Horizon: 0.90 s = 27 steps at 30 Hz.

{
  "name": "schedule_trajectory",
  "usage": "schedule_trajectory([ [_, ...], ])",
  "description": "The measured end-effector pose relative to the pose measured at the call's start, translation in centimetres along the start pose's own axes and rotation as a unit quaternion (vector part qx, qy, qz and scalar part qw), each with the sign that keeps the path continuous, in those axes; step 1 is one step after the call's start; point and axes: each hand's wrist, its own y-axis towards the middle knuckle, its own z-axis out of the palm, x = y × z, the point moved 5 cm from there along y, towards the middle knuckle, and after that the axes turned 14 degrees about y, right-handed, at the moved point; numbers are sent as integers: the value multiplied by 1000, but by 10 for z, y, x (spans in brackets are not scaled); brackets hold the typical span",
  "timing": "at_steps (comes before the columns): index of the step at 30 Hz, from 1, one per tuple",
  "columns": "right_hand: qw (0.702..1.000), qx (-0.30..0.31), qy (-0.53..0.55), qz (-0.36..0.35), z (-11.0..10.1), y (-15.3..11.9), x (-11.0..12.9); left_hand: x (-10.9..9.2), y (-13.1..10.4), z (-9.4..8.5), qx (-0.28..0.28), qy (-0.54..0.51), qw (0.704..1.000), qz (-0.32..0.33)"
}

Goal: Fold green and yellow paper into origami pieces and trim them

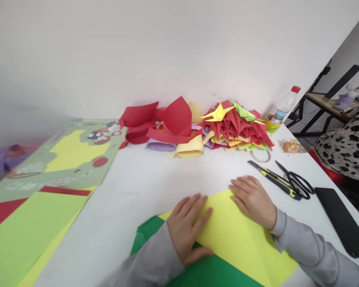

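- Yellow paper (227,235) lies on the worktop (122,179), partly over green paper (215,273), directly before the person.
- Left hand (187,229): open, fingers spread, laid on the yellow paper; nothing gripped.
- Right hand (253,199): open, resting at the far edge of the yellow paper; nothing gripped.
- Advised: anchor with one palm, smooth outward with the other, pressing lightly and evenly to avoid wrinkles.
- Advised: check both sheets' edges for slippage before any firm pressing.
- Obscured: part of the yellow-green boundary, beneath the left hand and left sleeve (155,259).
- Cut off: the near ends of both sheets, at the lower frame edge.
- Undetermined: whether the sheets are joined; faint lines on the yellow may be creases.
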Motion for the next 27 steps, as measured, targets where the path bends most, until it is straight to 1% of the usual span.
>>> schedule_trajectory([
  [3,1000,1,22,-18,-4,-6,12,-8,-5,-6,-11,-47,998,34],
  [6,998,-31,46,-30,-11,-9,24,-20,-10,-16,-25,-47,996,69],
  [9,998,-40,53,-7,-16,-9,28,-33,-17,-23,-47,1,995,89],
  [12,996,-30,82,33,-18,-8,21,-45,-21,-27,-101,14,988,115],
  [15,987,-31,143,70,-19,-6,11,-48,-22,-28,-169,-3,982,85],
  [17,981,-32,175,82,-19,-3,7,-50,-24,-28,-195,-14,979,53],
  [19,979,-14,191,71,-16,3,7,-55,-28,-25,-205,-17,978,44],
  [21,980,25,194,38,-8,11,11,-61,-33,-21,-210,-21,977,38],
  [24,982,92,162,6,7,24,17,-68,-40,-12,-203,-19,979,22],
  [26,982,123,142,-2,16,31,17,-69,-41,-8,-191,-14,981,21],
  [27,983,129,132,-5,20,33,15,-69,-41,-9,-190,-14,981,28],
])
